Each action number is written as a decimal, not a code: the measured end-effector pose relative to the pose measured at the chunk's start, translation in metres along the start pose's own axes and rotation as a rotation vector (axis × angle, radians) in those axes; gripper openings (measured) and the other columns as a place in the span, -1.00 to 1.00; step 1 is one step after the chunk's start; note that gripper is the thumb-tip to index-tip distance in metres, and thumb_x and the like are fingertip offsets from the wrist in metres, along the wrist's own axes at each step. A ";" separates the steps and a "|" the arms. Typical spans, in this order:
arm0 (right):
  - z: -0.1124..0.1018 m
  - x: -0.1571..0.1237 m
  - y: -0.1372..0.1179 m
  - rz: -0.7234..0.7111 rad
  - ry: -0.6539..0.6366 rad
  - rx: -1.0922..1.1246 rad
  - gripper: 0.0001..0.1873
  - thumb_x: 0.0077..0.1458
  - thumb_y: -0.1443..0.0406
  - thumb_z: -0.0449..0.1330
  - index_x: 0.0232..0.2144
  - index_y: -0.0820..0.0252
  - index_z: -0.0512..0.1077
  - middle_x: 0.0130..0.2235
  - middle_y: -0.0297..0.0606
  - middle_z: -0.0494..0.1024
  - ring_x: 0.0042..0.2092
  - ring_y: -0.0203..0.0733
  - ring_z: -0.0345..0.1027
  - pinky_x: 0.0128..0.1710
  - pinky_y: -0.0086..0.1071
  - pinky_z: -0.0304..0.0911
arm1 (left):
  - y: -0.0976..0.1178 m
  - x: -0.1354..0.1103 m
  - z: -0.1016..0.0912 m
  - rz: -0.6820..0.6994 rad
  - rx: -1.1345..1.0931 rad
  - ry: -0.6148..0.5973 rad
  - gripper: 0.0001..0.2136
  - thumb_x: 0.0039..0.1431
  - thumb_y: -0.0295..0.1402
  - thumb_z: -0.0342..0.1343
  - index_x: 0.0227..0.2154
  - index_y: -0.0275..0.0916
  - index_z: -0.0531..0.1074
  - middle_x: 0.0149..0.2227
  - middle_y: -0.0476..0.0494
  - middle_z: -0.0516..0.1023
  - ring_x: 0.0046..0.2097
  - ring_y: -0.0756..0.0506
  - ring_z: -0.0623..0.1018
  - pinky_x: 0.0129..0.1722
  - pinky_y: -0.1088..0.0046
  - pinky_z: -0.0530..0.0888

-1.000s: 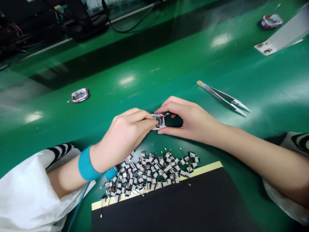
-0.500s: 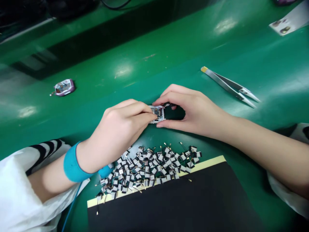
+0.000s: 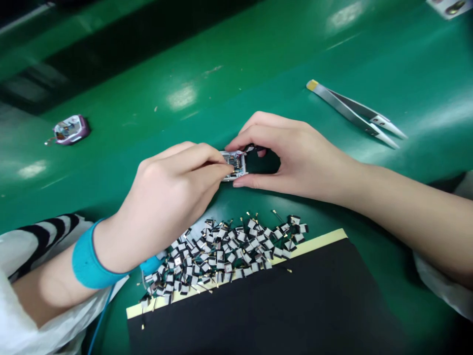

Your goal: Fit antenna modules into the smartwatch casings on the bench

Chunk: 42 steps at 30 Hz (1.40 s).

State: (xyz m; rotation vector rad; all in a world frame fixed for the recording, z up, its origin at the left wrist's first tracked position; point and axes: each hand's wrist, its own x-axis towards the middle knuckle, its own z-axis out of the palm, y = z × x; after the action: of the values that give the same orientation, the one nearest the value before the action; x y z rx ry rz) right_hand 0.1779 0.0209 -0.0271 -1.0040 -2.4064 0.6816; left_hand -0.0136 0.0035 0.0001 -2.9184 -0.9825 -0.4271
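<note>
A small white device with an exposed circuit board [image 3: 234,164] lies on the green work surface [image 3: 258,59] between my two hands. My left hand [image 3: 173,190], with a blue wrist strap [image 3: 85,257], has its fingertips pinched together on the device's left side. My right hand [image 3: 295,158] curls around the device's right side, thumb below and forefinger above, gripping it. Just in front of my hands lies a heap of several small black-and-white parts with thin gold leads [image 3: 225,251].
Metal tweezers [image 3: 354,114] lie to the right, beyond my right hand. A second, purple-cased device [image 3: 70,130] sits at the far left. A black mat with a tan edge [image 3: 266,310] covers the near table. A white object [image 3: 449,6] shows at the top right corner.
The view has tilted downward, so everything sits higher in frame. Both hands stay on the small device; my left fingers have shifted slightly over it.
</note>
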 end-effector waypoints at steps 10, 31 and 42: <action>-0.001 0.000 0.000 0.014 -0.003 0.009 -0.65 -0.09 0.18 0.19 -0.22 0.18 0.31 -0.24 -0.25 0.34 -0.23 -0.20 0.24 -0.28 -0.33 0.23 | 0.001 0.001 0.001 -0.017 -0.014 0.005 -0.89 0.13 -0.43 -0.02 -0.40 -0.24 0.41 -0.31 0.00 0.47 -0.29 -0.02 0.45 -0.37 0.51 0.37; -0.001 -0.001 0.000 0.014 -0.005 0.008 -0.65 -0.07 0.14 0.17 -0.22 0.17 0.30 -0.25 -0.27 0.32 -0.25 -0.25 0.24 -0.31 -0.38 0.23 | 0.004 0.000 -0.002 -0.005 0.049 -0.005 -0.88 0.12 -0.44 -0.01 -0.38 -0.24 0.44 -0.32 -0.03 0.47 -0.33 -0.03 0.45 -0.41 0.50 0.34; -0.001 -0.001 0.001 0.014 -0.018 -0.013 -0.63 -0.05 0.11 0.14 -0.20 0.18 0.29 -0.25 -0.28 0.31 -0.23 -0.25 0.24 -0.28 -0.37 0.22 | 0.004 0.000 -0.001 -0.017 0.029 0.013 -0.88 0.11 -0.45 0.00 -0.36 -0.25 0.44 -0.32 -0.02 0.47 -0.34 -0.02 0.44 -0.41 0.51 0.33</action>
State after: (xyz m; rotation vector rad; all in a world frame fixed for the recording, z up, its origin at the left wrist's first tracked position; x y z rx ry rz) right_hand 0.1801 0.0208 -0.0272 -1.0255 -2.4240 0.6838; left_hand -0.0114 0.0004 0.0018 -2.8800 -1.0033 -0.4289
